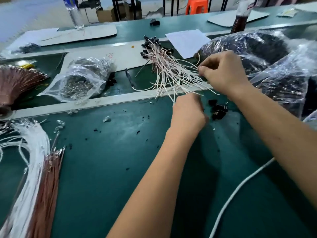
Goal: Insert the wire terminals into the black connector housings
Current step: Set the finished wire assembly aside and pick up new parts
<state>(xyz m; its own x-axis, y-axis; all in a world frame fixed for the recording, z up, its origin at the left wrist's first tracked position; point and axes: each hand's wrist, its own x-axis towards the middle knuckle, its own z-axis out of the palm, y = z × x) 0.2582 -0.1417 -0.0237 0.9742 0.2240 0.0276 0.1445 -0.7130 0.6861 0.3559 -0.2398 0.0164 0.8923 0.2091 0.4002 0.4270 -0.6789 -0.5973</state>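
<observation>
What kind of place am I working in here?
Most likely a wire-harness assembly bench in a small factory: a green work mat, bundled white and pink wires fitted with black housings, clear bags of small parts, and loose black connector housings near both hands.

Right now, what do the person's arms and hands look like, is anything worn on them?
Both forearms are bare all the way to the bottom edge of the picture; no sleeves show. The left hand and the right hand wear no gloves. No rings, watch, wristband or bracelet can be seen on the visible sides. The frame is slightly blurred, so fine details such as nails cannot be told.
</observation>
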